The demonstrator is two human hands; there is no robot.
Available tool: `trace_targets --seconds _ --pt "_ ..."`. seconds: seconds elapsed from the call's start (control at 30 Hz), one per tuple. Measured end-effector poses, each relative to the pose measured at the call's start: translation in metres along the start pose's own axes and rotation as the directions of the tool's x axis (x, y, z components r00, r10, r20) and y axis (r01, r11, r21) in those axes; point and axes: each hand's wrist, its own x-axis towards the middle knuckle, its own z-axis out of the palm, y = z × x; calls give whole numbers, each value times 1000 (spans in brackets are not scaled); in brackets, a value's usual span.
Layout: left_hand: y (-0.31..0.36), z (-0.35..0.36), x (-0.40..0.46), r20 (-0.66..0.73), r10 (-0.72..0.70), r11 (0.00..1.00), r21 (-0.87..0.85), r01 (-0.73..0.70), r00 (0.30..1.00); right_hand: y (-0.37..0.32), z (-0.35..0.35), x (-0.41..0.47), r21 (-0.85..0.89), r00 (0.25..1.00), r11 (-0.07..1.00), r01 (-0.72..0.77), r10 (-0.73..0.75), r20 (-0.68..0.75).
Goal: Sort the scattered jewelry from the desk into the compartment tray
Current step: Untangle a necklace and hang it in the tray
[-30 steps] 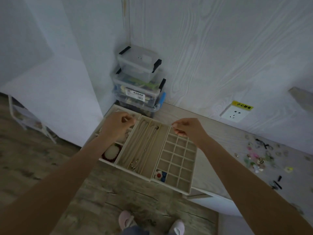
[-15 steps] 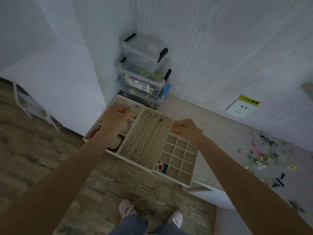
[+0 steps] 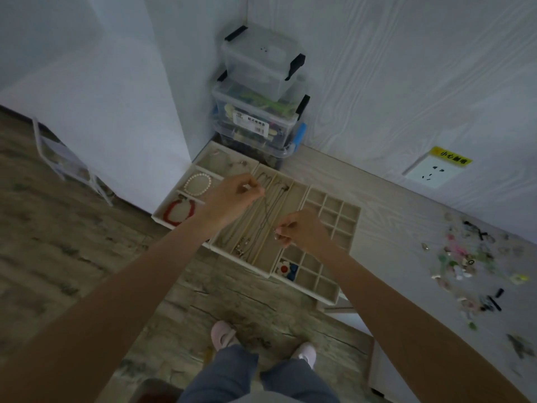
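Both hands have drawn nearer over the tray (image 3: 353,212), left hand (image 3: 229,199) and right hand (image 3: 300,231) each pinching one end of a thin chain (image 3: 268,215) stretched above the long middle compartments, scattered jewelry (image 3: 462,257) well right.

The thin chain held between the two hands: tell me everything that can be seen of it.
The chain is a fine, dark, metallic-looking strand, stretched nearly straight on a diagonal. The left hand pinches its far end and the right hand its near end, where a small pale piece shows. It hangs over the long slots in the middle section of the beige compartment tray. Whether it touches the tray cannot be told.
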Motion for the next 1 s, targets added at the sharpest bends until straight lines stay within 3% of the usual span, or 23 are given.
trace_targets --seconds 0.23,0.43,0.57,0.7,0.83,1.0 --pt "-1 3 -2 35 36 996 76 -39 999 2 11 1 -160 1000 987 22 -19 22" --pt "1 2 -4 43 72 996 47 -74 996 7 2 -3 -102 998 995 17 -11 58" --pt "6 2 -7 56 78 996 43 -81 995 2 3 -5 -238 994 969 65 -42 100" --pt "9 3 -6 103 50 993 97 -60 993 -2 12 1 -468 994 880 78 -34 104" --pt "10 6 -7 132 25 981 189 -50 991 -4 26 1 -743 992 666 71 29 121" --pt "10 7 -5 109 27 946 317 -60 994 -6 38 -3 -851 996 520 76 -5 85"
